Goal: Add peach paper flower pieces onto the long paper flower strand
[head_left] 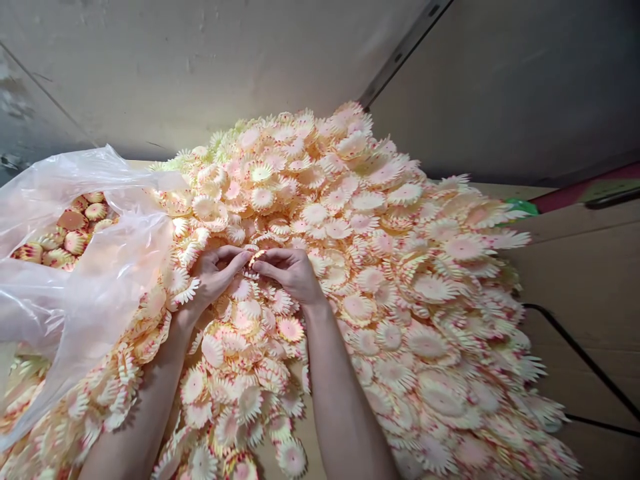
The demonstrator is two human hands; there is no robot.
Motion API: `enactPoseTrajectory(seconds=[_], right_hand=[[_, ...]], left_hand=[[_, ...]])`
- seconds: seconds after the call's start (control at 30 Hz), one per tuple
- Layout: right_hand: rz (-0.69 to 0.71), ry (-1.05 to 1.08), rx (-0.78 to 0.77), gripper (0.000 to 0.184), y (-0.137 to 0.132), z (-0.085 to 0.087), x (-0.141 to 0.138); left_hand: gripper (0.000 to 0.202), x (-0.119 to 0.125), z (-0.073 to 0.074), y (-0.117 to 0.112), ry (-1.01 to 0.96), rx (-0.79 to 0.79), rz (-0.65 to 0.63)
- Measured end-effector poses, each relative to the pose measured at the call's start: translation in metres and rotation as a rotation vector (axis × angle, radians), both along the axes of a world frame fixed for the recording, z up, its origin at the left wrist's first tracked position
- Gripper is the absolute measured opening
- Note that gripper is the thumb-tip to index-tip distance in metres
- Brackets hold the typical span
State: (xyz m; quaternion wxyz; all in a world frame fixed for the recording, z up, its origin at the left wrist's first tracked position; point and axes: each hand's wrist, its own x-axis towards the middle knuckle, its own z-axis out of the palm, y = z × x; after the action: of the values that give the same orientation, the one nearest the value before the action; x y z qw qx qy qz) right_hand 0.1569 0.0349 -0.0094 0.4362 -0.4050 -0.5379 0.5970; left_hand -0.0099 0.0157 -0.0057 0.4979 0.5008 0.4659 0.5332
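Between my two hands is one small cream-coloured artificial flower piece (pixel 257 257) with reddish-orange petal tips. My left hand (pixel 220 270) pinches its left side between thumb and fingers. On its right side my right hand (pixel 290 272) grips it the same way, thumb in front. Fingers hide part of the piece. All around both hands lies a big heap of similar flower pieces (pixel 357 307), cream and pale pink, flat and round with toothed edges. Loose flower pieces (pixel 240 400) also lie between my forearms.
At the left a clear plastic bag (pixel 115 267) lies over part of the heap; several cupped flower pieces (pixel 75 233) show inside it. A grey wall (pixel 225 60) stands behind. Cardboard (pixel 590 280) and a thin black bar (pixel 585 360) are at the right.
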Motion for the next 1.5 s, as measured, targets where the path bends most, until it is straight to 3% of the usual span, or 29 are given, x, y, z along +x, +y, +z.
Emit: enactPoseTrajectory(seconds=[0.57, 0.77, 1.5], right_hand=[[0.047, 0.047, 0.008, 0.017, 0.0002, 0.0009, 0.001], [0.066, -0.011, 0.027, 0.018, -0.0009, 0.0043, 0.0013], [0.022, -0.046, 0.031, 0.016, -0.0025, 0.0036, -0.0017]], left_hand=[[0.024, -0.001, 0.0023, -0.0031, -0.04, 0.028, -0.06], [0.022, -0.0003, -0.0011, -0.0013, 0.025, 0.004, 0.008], [0.02, -0.0005, 0.0007, -0.0004, 0.058, -0.008, 0.021]])
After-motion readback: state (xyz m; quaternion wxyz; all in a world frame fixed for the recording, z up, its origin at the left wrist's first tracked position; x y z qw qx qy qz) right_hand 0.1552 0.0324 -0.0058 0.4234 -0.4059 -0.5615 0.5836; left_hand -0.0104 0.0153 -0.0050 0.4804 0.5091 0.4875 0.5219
